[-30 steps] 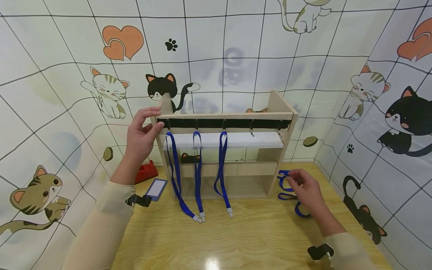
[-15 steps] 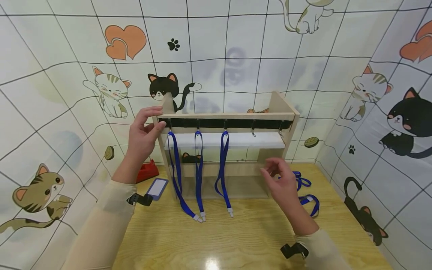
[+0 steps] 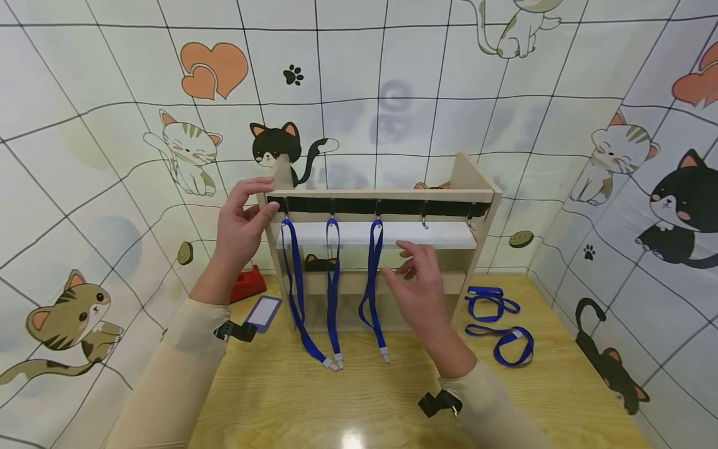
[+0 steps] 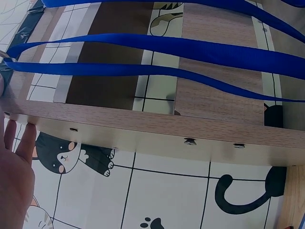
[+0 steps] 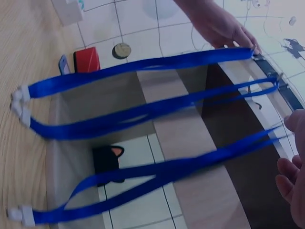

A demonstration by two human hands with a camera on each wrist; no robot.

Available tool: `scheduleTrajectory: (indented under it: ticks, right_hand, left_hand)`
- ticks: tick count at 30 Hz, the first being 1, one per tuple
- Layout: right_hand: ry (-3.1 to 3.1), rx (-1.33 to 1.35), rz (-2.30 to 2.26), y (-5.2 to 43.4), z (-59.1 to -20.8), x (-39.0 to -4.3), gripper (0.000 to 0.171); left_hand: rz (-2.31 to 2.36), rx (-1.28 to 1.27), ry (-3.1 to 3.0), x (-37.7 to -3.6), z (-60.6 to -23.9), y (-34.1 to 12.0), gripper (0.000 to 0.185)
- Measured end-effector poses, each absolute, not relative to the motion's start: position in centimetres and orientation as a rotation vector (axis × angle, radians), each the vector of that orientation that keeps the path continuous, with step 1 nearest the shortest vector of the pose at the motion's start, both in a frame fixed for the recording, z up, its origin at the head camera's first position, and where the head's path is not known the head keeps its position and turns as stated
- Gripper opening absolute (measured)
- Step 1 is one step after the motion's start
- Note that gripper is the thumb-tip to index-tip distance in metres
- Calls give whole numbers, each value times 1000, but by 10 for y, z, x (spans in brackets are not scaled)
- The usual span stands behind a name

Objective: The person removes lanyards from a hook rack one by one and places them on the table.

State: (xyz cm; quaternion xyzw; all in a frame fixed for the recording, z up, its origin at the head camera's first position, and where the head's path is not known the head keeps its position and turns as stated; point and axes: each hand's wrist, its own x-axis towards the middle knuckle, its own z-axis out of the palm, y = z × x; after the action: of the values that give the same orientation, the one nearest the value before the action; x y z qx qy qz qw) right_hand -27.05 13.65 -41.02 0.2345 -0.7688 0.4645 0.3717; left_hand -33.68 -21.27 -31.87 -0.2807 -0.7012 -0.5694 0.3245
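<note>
Looks like a small staged booth I'm working in, cartoon-cat wallpaper (image 3: 185, 153) on every side, a light wooden tabletop (image 3: 359, 399) in front of me, a little wooden rack (image 3: 381, 194) of hooks against the back wall

Lanyards (image 3: 333, 287) hanging on rack were royal blue w/ white end clips; two more blue ones (image 3: 496, 324) lay on the table. Rack (image 3: 477, 187) was pale wood grain, w/ a black strip (image 3: 392, 206) across the top & a white shelf (image 3: 437, 234). Table (image 3: 314, 399) was yellowish wood grain. Walls were white tile w/ black grid lines, cartoon cats (black, tabby, calico), orange hearts (image 3: 213, 67) & black paw prints. Red box (image 3: 247, 284) behind; sleeves (image 3: 168, 380) were cream
</note>
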Motion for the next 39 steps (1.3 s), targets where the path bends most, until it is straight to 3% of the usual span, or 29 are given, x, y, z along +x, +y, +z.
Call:
scheduleTrajectory:
  ticks: [15, 39]
  right_hand:
    - [-1885, 417, 1202, 84, -412, -278, 41]
    - [-1827, 431, 1357, 75, -433, -288, 19]
  left_hand:
    - [-1490, -738, -1834, -337, -320, -213, 31]
    - [-1487, -733, -1838, -336, -319, -212, 31]
